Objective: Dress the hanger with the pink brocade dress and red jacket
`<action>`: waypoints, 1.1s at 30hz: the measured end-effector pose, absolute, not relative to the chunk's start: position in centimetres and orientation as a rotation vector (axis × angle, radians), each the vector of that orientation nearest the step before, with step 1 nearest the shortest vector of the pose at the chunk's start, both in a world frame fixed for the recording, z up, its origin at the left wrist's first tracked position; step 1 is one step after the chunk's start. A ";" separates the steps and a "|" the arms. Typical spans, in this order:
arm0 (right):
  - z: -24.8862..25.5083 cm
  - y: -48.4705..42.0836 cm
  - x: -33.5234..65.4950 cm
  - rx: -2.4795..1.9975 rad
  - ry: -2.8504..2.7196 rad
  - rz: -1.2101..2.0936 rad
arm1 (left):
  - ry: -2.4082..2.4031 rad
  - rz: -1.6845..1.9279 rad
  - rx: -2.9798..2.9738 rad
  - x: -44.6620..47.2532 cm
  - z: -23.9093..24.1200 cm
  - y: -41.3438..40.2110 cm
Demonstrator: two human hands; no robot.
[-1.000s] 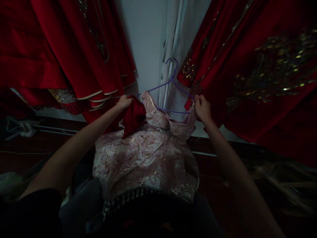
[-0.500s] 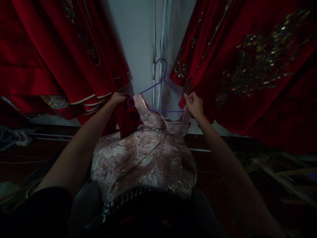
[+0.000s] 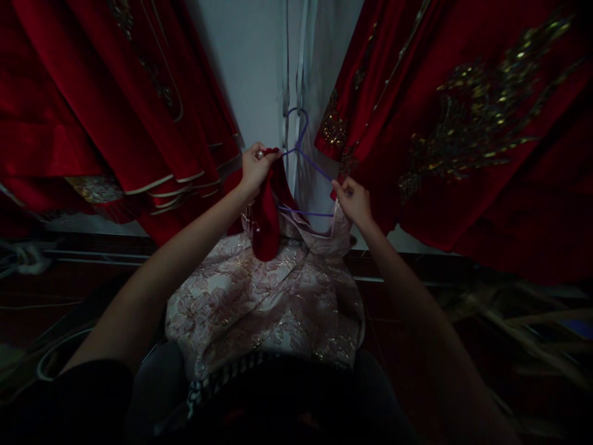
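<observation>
A pale pink floral brocade dress (image 3: 287,309) with metallic threads is spread over my lap, its top lifted in front of me. Its right strap sits on a purple wire hanger (image 3: 315,165), whose hook rises by the wall. My right hand (image 3: 353,201) is closed on the hanger's right arm, beside that strap. In my left hand (image 3: 254,170), closed in a pinch, is a red garment (image 3: 266,232) that drapes over the dress's left strap and the hanger's left arm. Its upper edge lies by the hanger's neck, and the hidden part of the hanger's left end cannot be seen.
Red garments (image 3: 106,111) with pale piping hang at the left. At the right hangs more red cloth (image 3: 463,198) with gold sequin patterns. Pale straps (image 3: 301,55) run down the wall between them. Blurred wooden bars (image 3: 532,346) stand low on the right, and the scene is dim.
My left hand has moved right and up with the red garment, from the hanger's left end to near its neck, now covering the left strap. My right hand keeps its hold.
</observation>
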State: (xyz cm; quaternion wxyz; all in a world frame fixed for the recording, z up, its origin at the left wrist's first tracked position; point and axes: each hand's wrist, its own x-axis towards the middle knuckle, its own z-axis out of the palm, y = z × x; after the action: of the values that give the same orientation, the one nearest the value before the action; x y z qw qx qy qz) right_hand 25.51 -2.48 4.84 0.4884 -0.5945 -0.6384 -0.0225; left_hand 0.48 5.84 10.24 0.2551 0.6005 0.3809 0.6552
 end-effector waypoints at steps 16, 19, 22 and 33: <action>9.8 6.9 21.4 -1.385 -1.973 1.421 | 1.061 1.396 1.918 -7.7 7.1 5.1; 8.9 7.1 21.3 -1.366 -2.105 1.439 | 1.100 1.372 2.054 -8.1 7.7 5.5; 8.1 7.2 21.0 -1.443 -2.133 1.592 | 1.105 1.310 2.123 -8.1 8.4 6.4; 7.6 6.6 20.3 -1.687 -2.292 1.594 | 1.142 1.210 1.789 -7.6 7.2 7.3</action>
State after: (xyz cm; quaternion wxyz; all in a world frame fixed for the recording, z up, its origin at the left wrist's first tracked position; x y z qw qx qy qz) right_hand 20.27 6.63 7.55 -0.0600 -0.5161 -0.7015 0.4877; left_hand -7.56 7.28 7.19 0.3421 0.6880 0.4393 0.4655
